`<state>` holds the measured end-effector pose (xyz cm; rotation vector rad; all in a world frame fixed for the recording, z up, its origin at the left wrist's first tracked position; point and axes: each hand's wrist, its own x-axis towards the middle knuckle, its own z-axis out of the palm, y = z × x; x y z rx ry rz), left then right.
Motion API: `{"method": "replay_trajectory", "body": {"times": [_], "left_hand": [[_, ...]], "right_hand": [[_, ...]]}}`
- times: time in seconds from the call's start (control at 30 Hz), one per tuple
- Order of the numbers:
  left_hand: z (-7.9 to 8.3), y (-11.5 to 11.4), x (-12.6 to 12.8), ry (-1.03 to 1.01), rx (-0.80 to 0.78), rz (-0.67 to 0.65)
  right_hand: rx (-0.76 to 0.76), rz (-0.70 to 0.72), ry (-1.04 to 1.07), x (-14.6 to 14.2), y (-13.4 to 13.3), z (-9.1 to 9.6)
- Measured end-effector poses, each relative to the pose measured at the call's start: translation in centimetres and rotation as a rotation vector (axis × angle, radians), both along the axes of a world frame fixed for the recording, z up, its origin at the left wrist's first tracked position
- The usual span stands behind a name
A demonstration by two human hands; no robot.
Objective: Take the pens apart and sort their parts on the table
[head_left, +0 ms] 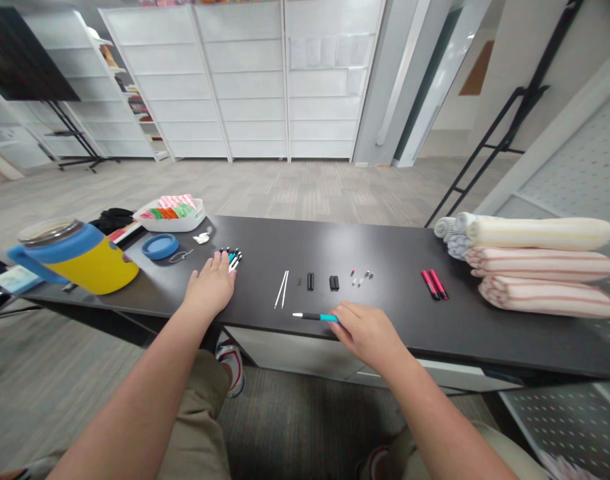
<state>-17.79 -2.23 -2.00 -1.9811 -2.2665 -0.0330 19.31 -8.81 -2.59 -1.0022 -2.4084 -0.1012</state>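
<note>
The right hand (369, 333), curled narrow, grips the end of a teal-and-black pen (315, 317) on the tabletop (385, 260); the left hand (209, 285) lies open and flat, just beside a small bunch of pens (231, 260).

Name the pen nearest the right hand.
The black pen with the teal section, lying singly at the fingertips of the right hand; the clustered pens sit by the left hand, and the red pens lie further right.

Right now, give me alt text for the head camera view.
The left hand rests on a black table beside a cluster of pens; the right hand touches a black-and-teal pen. Pen parts and two red pens lie farther right.
</note>
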Motion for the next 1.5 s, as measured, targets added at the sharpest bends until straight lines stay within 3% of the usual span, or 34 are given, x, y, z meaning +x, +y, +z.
{"method": "replay_trajectory", "body": {"times": [0.57,0.77,0.87,0.93,1.03,1.1,1.17,1.3,1.5], "left_hand": [[0.3,0.1,-0.8,-0.065,-0.06,-0.031],[0.0,0.2,-0.7,-0.044,-0.012,0.012],[0.7,-0.1,0.2,-0.022,0.08,-0.009],[1.7,-0.8,1.5,-0.042,0.203,-0.108],[3.6,-2.6,4.1,-0.171,0.347,-0.484],[4.3,-4.1,6.0,-0.209,0.267,-0.795],[4.4,-5.3,7.6,-0.196,0.177,-0.971],[3.7,-6.3,9.5,-0.102,0.216,-1.057],[3.2,-5.8,9.4,-0.05,0.213,-1.064]], "right_hand": [[-0.017,-0.021,-0.045,-0.1,-0.1,0.1],[-0.037,-0.031,-0.063,-0.2,0.0,0.0],[-0.069,-0.029,-0.056,-0.3,-0.1,0.2],[-0.097,-0.024,-0.057,-0.4,-0.1,0.3],[-0.108,-0.037,-0.076,-0.5,-0.1,0.5],[-0.11,-0.048,-0.09,-0.5,0.0,0.6],[-0.118,-0.048,-0.096,-0.5,0.0,0.7],[-0.143,-0.025,-0.112,-0.4,0.0,0.9],[-0.208,0.018,-0.119,-0.3,0.3,1.0]]}}
